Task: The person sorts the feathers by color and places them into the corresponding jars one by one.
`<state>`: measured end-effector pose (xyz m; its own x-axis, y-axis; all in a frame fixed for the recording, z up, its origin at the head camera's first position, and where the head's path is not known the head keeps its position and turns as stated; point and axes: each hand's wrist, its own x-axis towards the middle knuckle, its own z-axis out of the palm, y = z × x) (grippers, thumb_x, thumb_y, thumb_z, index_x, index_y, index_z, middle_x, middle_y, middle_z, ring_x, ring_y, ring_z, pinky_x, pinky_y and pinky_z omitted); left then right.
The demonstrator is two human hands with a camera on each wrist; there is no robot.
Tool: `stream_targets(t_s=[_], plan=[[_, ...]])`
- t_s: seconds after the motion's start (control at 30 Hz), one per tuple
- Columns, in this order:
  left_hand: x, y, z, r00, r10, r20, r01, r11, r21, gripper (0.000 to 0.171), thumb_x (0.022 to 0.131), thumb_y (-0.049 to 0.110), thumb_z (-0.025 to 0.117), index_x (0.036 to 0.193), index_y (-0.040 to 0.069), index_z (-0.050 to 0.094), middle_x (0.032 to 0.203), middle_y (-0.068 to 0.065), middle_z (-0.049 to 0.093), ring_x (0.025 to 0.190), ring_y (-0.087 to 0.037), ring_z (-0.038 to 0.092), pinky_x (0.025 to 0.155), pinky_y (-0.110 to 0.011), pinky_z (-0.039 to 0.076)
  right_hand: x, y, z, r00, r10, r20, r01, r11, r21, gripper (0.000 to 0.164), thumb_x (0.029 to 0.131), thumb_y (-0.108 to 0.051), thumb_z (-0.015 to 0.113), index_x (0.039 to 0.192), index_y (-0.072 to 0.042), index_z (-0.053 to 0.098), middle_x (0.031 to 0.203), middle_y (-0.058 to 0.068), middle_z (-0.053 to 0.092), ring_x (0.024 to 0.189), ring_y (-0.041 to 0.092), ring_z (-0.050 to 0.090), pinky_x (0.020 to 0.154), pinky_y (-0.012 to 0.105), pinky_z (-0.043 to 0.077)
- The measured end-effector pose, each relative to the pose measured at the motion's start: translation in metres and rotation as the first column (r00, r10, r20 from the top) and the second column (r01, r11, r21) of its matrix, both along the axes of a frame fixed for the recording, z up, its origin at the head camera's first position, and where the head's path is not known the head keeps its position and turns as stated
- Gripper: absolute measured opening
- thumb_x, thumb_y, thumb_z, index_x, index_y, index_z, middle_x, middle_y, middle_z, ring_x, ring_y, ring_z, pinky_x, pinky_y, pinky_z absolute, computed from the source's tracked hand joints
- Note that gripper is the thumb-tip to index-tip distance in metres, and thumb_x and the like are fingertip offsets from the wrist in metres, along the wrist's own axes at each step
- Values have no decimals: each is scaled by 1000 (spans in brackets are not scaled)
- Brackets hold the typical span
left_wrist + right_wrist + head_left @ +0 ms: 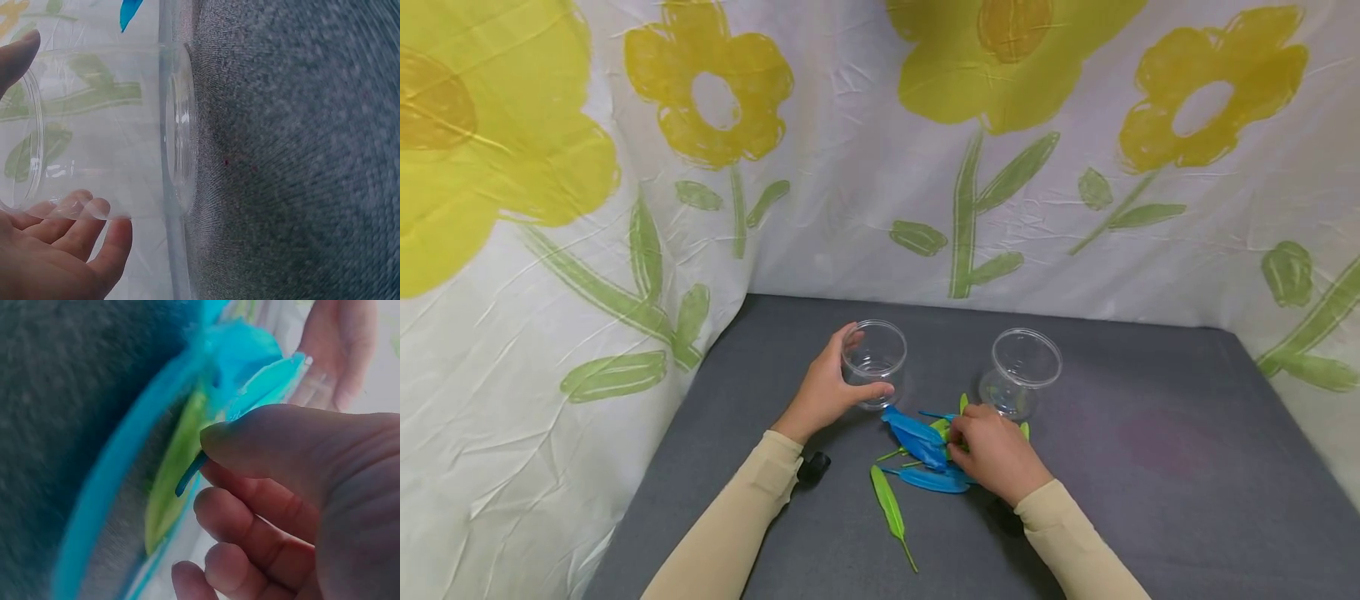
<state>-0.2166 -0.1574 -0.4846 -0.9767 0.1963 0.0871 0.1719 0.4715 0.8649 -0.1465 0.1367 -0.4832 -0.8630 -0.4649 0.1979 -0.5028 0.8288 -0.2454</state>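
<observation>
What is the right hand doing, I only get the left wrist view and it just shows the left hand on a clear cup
Observer: The right hand is pinching a blue stem between thumb and finger.
Operator: Is there another cup out?
Observer: Yes, a second clear cup stands upright on the gray table, just beyond that hand.
Operator: I see one blue tip. Any green feathers?
Observer: Yes, one green feather lies nearer the person than the other feathers.

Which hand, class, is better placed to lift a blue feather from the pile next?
Probably the right hand: it pinches a blue feather by its quill, while the left hand grips a clear jar.
</observation>
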Motion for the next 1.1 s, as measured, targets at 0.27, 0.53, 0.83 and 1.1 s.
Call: stream_targets(t_s=[0.27,0.53,0.83,1.1], plan=[[1,0,-2,1000,-15,-2,15,1000,17,121,80,56,94,172,24,23,172,-1,43,161,-26,40,129,-59,37,8,-1,16,997,-62,43,63,998,-21,19,92,-13,85,83,-23,71,84,-11,69,78,8,58,61,25,49],[0,-1,-7,999,-33,-24,33,999,23,117,81,52,95,171,26,25,170,0,44,160,-24,41,128,-55,39,11,2,34,995,-23,-102,20,999,-34,22,92,-9,84,82,-23,71,79,-11,70,72,6,51,58,21,45],[1,-2,-7,999,-36,-15,37,998,42,116,82,54,94,171,27,26,171,0,44,158,-27,43,127,-57,40,-8,5,88,951,100,-292,-104,995,1,21,87,-6,88,86,-18,70,81,-4,68,74,10,50,62,27,48],[0,1,-14,999,-41,-29,42,997,57,116,81,55,93,171,28,25,170,2,44,158,-25,43,127,-55,40,-40,0,123,961,87,-264,-77,996,47,13,93,-9,83,90,-16,73,86,0,70,78,17,58,64,34,53]])
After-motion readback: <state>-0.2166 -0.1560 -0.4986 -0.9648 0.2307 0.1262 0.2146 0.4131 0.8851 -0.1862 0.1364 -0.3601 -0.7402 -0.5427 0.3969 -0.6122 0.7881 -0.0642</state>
